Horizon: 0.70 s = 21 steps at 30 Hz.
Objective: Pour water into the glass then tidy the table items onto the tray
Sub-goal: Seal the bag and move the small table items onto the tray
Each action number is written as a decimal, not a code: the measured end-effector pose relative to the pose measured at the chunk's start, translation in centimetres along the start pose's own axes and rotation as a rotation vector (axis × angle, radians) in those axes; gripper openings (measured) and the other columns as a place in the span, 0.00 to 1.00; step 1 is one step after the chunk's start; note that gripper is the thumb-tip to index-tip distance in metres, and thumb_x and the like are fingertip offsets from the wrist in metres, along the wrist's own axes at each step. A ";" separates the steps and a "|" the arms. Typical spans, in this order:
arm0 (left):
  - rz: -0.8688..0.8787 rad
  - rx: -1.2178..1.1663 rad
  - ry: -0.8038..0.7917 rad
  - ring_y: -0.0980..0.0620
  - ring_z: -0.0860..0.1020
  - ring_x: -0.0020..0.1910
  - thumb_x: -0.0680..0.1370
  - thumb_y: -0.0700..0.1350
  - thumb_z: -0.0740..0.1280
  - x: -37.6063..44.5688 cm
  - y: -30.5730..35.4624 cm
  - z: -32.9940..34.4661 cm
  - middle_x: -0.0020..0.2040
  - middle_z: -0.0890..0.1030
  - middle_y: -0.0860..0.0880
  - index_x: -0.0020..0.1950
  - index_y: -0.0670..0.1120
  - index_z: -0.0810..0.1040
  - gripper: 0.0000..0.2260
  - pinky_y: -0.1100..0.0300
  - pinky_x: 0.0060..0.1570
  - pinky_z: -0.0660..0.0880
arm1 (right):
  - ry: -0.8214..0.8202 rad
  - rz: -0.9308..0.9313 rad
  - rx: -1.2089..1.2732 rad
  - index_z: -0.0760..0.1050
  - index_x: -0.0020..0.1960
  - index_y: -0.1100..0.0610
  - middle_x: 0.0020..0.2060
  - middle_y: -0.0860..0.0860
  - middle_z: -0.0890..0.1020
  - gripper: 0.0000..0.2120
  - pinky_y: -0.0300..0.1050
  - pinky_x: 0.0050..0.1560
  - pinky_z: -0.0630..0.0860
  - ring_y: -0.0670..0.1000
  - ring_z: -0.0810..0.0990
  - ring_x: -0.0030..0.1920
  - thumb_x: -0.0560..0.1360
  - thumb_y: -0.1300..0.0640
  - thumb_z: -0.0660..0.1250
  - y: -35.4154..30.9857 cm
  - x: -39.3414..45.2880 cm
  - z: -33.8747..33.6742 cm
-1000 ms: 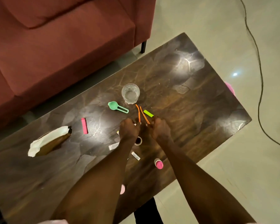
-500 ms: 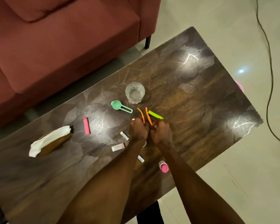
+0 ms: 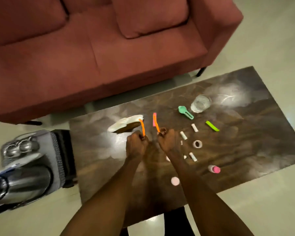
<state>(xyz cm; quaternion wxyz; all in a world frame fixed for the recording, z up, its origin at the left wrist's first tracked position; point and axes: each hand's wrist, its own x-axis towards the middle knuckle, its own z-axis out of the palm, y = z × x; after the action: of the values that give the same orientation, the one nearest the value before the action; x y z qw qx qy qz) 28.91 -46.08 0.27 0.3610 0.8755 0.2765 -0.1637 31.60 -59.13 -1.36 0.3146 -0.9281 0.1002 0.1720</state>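
I see both hands moved left since a sec ago: left hand point(image 3: 136, 145) & right hand point(image 3: 167, 140) fingers each grip an orange strip. Glass point(image 3: 200, 103) on worktop point(image 3: 245, 142), far right; tray prob. w/ flask point(image 3: 22, 184).

two orange sticks point(image 3: 142, 126), one glass point(image 3: 200, 103), one green scoop point(image 3: 185, 112)

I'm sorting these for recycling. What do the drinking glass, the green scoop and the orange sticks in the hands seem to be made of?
Glass: clear glass or clear plastic, see-through with bright glints.
Green scoop: probably plastic, with even mint colour and a matte look.
Orange sticks: thin, bright and slightly curved, likely plastic; too blurred to be sure.
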 end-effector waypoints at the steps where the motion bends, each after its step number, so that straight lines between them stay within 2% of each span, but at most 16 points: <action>1: -0.034 -0.012 0.061 0.39 0.80 0.48 0.74 0.46 0.68 0.6 -2.7 -2.2 0.41 0.82 0.43 0.43 0.45 0.79 0.05 0.54 0.43 0.73 | 0.000 -0.021 0.027 0.81 0.54 0.55 0.49 0.60 0.83 0.12 0.52 0.51 0.74 0.64 0.79 0.54 0.75 0.51 0.68 -2.7 -1.0 1.6; 5: -0.071 -0.100 0.197 0.38 0.79 0.45 0.74 0.45 0.69 0.9 -9.8 -11.8 0.42 0.83 0.41 0.39 0.44 0.79 0.05 0.55 0.39 0.70 | -0.021 -0.048 0.165 0.81 0.48 0.60 0.46 0.61 0.84 0.08 0.51 0.49 0.75 0.64 0.81 0.52 0.74 0.55 0.69 -13.4 -5.3 8.6; 9: -0.120 -0.137 0.280 0.37 0.80 0.45 0.74 0.44 0.69 1.3 -17.2 -18.6 0.41 0.82 0.38 0.39 0.40 0.78 0.08 0.54 0.38 0.70 | -0.082 -0.131 0.191 0.83 0.41 0.62 0.39 0.59 0.85 0.05 0.45 0.41 0.71 0.61 0.82 0.44 0.71 0.61 0.70 -21.4 -8.5 14.5; 12: -0.160 -0.131 0.334 0.35 0.78 0.45 0.74 0.43 0.68 2.1 -21.5 -23.0 0.40 0.82 0.37 0.38 0.38 0.79 0.09 0.54 0.37 0.68 | -0.155 -0.188 0.162 0.83 0.42 0.61 0.40 0.59 0.86 0.04 0.46 0.43 0.75 0.60 0.83 0.43 0.70 0.61 0.70 -25.5 -10.5 18.3; 16: -0.257 -0.148 0.387 0.37 0.80 0.47 0.74 0.44 0.67 3.8 -26.8 -27.9 0.44 0.82 0.38 0.43 0.40 0.81 0.08 0.51 0.44 0.77 | -0.280 -0.242 0.074 0.83 0.42 0.60 0.40 0.58 0.85 0.06 0.47 0.44 0.78 0.59 0.82 0.44 0.71 0.60 0.68 -30.4 -11.8 23.5; 21: -0.364 -0.065 0.432 0.38 0.81 0.49 0.74 0.46 0.69 7.4 -31.9 -32.6 0.48 0.81 0.40 0.47 0.41 0.80 0.09 0.49 0.48 0.78 | -0.375 -0.286 -0.014 0.82 0.44 0.60 0.40 0.58 0.84 0.06 0.48 0.44 0.81 0.59 0.83 0.43 0.70 0.60 0.68 -35.0 -11.4 29.3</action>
<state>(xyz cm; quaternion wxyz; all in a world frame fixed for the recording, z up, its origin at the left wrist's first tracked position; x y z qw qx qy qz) 18.34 -1.13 1.73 0.2861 0.8140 0.5048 -0.0267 23.96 -12.75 0.51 0.3424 -0.8868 -0.0939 0.2957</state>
